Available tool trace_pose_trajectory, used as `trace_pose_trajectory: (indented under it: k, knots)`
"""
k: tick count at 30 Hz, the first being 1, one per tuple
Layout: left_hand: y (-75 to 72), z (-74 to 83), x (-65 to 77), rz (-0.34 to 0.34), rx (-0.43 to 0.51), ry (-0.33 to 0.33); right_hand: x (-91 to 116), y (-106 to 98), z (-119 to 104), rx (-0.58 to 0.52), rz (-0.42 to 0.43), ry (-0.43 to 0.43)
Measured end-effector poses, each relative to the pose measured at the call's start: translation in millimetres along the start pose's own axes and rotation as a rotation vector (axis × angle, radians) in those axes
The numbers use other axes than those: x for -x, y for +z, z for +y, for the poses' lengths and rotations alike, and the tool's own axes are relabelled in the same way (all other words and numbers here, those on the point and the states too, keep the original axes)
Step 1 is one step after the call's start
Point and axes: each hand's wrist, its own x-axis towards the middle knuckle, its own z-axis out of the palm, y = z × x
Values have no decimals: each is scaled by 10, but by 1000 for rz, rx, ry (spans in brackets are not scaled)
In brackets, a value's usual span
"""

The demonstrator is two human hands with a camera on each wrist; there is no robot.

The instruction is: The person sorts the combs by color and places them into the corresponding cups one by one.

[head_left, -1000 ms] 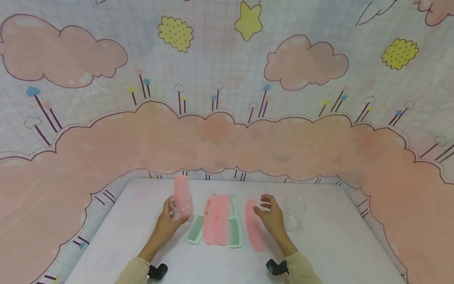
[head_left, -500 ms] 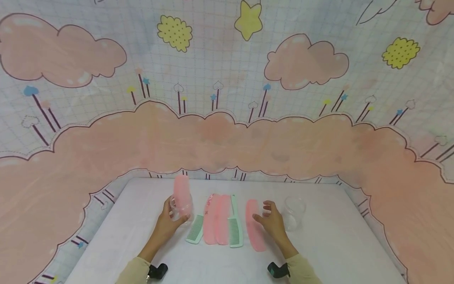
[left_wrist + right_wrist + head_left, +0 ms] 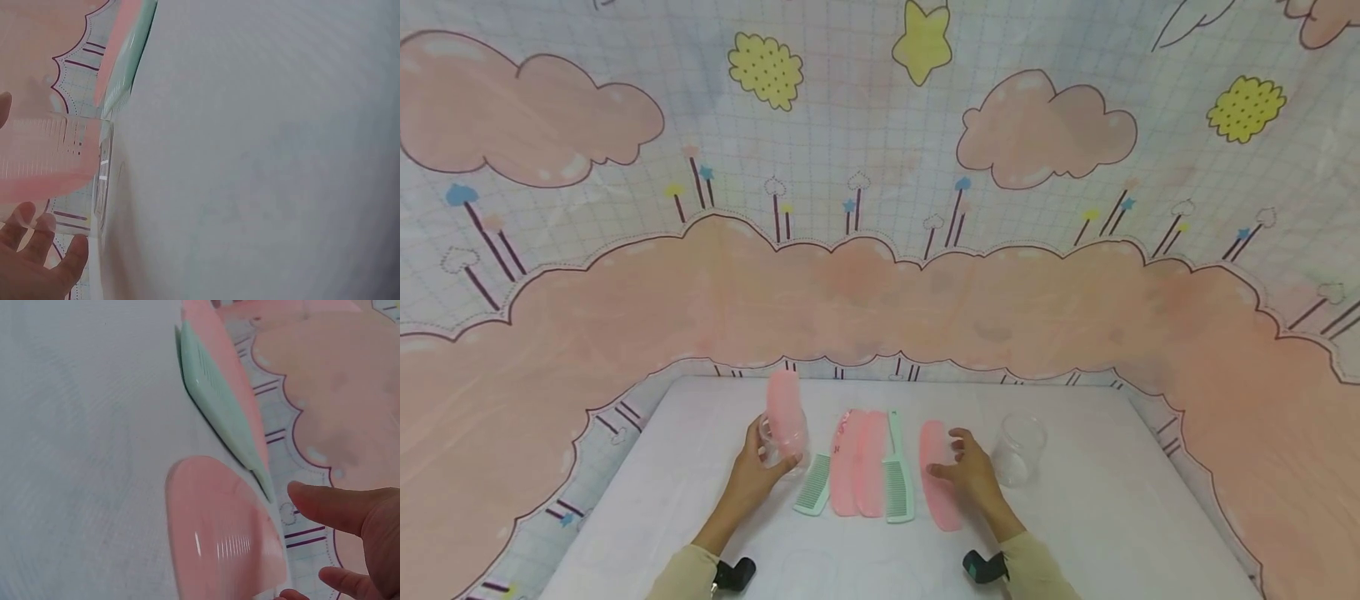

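My left hand [image 3: 754, 471] grips a clear plastic cup [image 3: 803, 439], thumb on one side and fingers on the other. A pink comb [image 3: 784, 400] stands upright in this cup and rises above its rim; in the left wrist view its teeth show through the wall. My right hand [image 3: 973, 473] hovers at another pink comb [image 3: 942, 492], which lies on the table. Its thumb [image 3: 331, 506] is stretched out above the comb and its fingers are apart from the thumb. Whether any fingertip touches the comb is hard to tell.
Between the hands lie two pink combs [image 3: 871, 467] side by side, a green handled comb [image 3: 897, 492] and a partly covered green comb [image 3: 814, 487]. A second clear cup [image 3: 1021, 450] stands right of my right hand. A patterned cloth [image 3: 880, 308] hangs behind the white table [image 3: 1105, 500].
My right hand has shifted slightly left and toward me, its thumb now lower over the lone pink comb. My left hand and its cup have stayed in place.
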Motion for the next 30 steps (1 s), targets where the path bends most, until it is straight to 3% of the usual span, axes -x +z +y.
trace_pose_trajectory:
  k: [8, 18, 30]
  knots:
    - [9, -4, 0, -4, 11, -8, -17, 79, 46, 84, 0, -70]
    - [18, -42, 8, -5, 14, -15, -30, 112, 3, 172, 7, -72]
    - [66, -26, 186, 22, 10, -17, 42, 38, 7, 179, -17, -61]
